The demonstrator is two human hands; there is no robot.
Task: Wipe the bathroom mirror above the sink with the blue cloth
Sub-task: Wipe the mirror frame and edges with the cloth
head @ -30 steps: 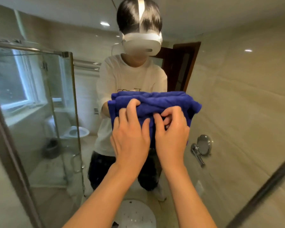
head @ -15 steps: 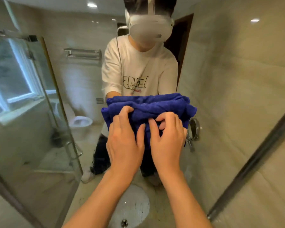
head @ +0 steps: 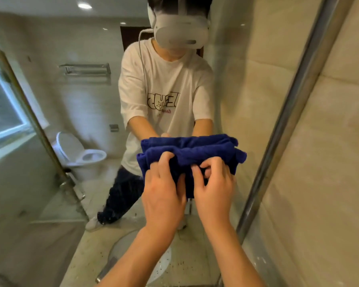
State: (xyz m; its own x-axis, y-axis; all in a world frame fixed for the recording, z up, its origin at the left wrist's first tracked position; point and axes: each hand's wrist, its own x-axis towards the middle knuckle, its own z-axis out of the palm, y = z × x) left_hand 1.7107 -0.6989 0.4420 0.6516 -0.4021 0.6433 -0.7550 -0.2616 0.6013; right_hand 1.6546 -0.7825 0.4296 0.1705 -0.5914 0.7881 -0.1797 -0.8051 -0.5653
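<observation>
The bathroom mirror (head: 75,100) fills most of the view and shows a person in a white T-shirt with a headset. A folded blue cloth (head: 197,152) lies flat against the glass in its lower middle part. My left hand (head: 164,189) grips the cloth's left side with curled fingers dug into the folds. My right hand (head: 212,187) pinches the cloth's right side, fingers bent. Both forearms reach up from the bottom edge. The cloth's lower part is hidden behind my hands.
The mirror's metal frame edge (head: 286,112) runs diagonally at the right, with beige wall tiles (head: 330,162) beyond it. The white sink basin (head: 162,264) and speckled counter (head: 197,255) lie below my arms. Reflections show a toilet (head: 81,154), a glass shower door and a towel rack.
Both hands have slid the cloth down and to the right across the glass. The view has tilted, so the mirror's frame edge now stands nearer the middle right.
</observation>
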